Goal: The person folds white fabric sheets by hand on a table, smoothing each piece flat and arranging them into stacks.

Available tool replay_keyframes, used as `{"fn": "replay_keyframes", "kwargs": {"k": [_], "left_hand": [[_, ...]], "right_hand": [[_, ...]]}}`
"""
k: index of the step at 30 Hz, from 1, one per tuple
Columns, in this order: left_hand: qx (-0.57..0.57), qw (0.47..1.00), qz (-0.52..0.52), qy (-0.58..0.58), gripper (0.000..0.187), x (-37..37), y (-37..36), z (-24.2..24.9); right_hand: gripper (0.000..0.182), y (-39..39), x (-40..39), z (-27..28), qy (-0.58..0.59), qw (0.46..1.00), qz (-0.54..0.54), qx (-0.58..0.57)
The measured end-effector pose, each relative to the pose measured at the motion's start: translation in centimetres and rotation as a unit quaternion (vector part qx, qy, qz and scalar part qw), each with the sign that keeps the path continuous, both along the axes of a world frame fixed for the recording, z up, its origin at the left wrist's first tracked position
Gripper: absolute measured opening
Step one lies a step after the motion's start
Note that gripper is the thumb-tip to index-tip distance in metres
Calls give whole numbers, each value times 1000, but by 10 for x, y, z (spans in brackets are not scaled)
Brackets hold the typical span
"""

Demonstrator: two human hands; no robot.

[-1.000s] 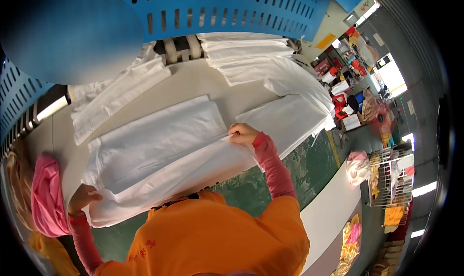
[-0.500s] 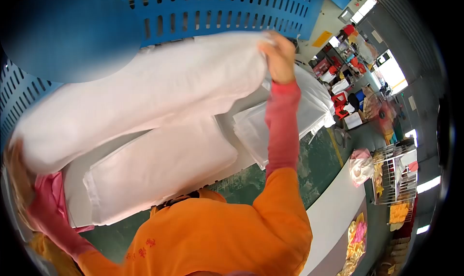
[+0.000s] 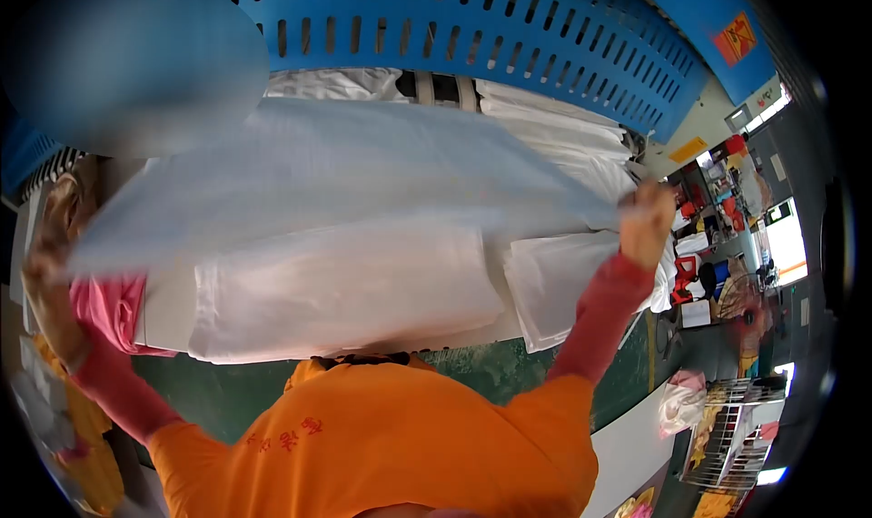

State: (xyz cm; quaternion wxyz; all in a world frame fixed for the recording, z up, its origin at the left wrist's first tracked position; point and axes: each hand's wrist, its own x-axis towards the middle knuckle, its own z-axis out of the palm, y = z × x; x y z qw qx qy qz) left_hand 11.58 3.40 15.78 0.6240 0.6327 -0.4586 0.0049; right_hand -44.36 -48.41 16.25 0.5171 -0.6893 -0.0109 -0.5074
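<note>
- Up in the air, a white sheet (image 3: 336, 177) is stretched wide between the person's two raised hands, above the table (image 3: 272, 400) and in front of the blue slotted machine guard (image 3: 472, 28).
- Its right end is bunched in the right hand (image 3: 647, 223), which is closed on the corner; the red sleeve (image 3: 595, 314) runs down from it to the orange shirt (image 3: 400, 445).
- At the far left edge, the left hand (image 3: 45, 282) is blurred; it looks closed on the sheet's other end, though the fingers cannot be made out.
- The hands are well apart, with the cloth taut along its top edge and sagging a little in the middle.
- Judging by how it billows and blurs, the sheet is light, soft and limp, with no stiffness of its own. It would droop wherever it is not held, so the corners or the hem near them look like the sound places to take hold.
- It seems neither fragile nor slippery, but a loose pinch could let the hem slide out.
- Under it, on the table, lies a folded white sheet (image 3: 345, 291), with another white pile (image 3: 554, 286) just beside it to the right.
- More folded white linen (image 3: 545, 123) sits further back near the guard.
- A pink cloth (image 3: 109, 309) lies at the table's left end.
</note>
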Motion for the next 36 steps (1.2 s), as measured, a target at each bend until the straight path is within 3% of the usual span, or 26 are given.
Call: {"fn": "replay_keyframes", "kwargs": {"k": [1, 2, 4, 5, 8, 9, 10, 11, 12, 14, 16, 17, 18, 19, 22, 24, 26, 29, 31, 34, 36], "left_hand": [[35, 999, -30, -8, 24, -21, 18, -8], [27, 996, -63, -55, 33, -75, 1, -4], [126, 985, -111, -27, 44, -117, 11, -6], [154, 978, -135, 37, 42, -125, 17, -15], [142, 973, -168, 63, 32, -125, 5, -38], [144, 979, -33, 140, 25, -86, 25, -84], [137, 975, 31, 171, 17, -68, 21, -108], [127, 966, 93, 203, 13, -49, 17, -131], [113, 971, 83, 194, 19, -50, -26, -126], [65, 943, 24, 325, 32, -30, -83, -142], [59, 902, -45, 425, 35, -42, -105, -155], [74, 889, -67, 448, 38, -57, -103, -162], [92, 879, -77, 461, 41, -74, -95, -167], [110, 869, -82, 476, 45, -90, -84, -173], [118, 863, -70, 486, 57, -105, -60, -179], [134, 875, -118, 449, 59, -75, -56, -195], [102, 914, -54, 389, 60, -67, -92, -154], [21, 945, -41, 325, 53, -48, -127, -95], [-12, 959, -58, 278, 47, -46, -133, -65], [18, 985, 2, 173, 38, -46, -93, -71], [128, 962, -18, 241, 31, -65, -56, -87]], "right_hand": [[23, 17, -20, -15, 3, 991, 60, 119], [29, 39, -28, -29, 62, 998, -21, 23], [33, 83, -46, -54, 31, 978, -35, 203], [32, 86, -49, -58, 92, 979, -7, 181], [29, 81, -49, -73, 237, 960, 34, 143], [28, 62, -40, -89, 260, 953, 17, 152], [23, 41, -21, -99, 284, 955, -37, 75], [14, 27, 3, -111, 240, 952, -81, 174], [9, 14, 27, -123, 179, 938, -125, 268], [20, -25, 77, -144, 147, 945, -54, 287], [38, -36, 89, -184, 200, 887, -84, 408], [46, -21, 81, -185, 229, 798, -1, 557], [51, -18, 67, -203, 226, 771, 61, 593], [46, 9, 62, -196, 194, 777, 77, 594], [35, 36, 35, -226, 269, 854, -46, 444], [28, 37, 51, -207, 313, 857, -98, 397], [23, 17, 80, -182, 298, 877, -113, 360], [22, -35, 115, -153, 246, 912, -136, 298], [25, -21, 129, -102, 218, 933, -155, 240], [27, 6, 111, -79, 238, 938, -208, 145], [25, 37, 84, -92, 327, 905, -241, 124]]}}
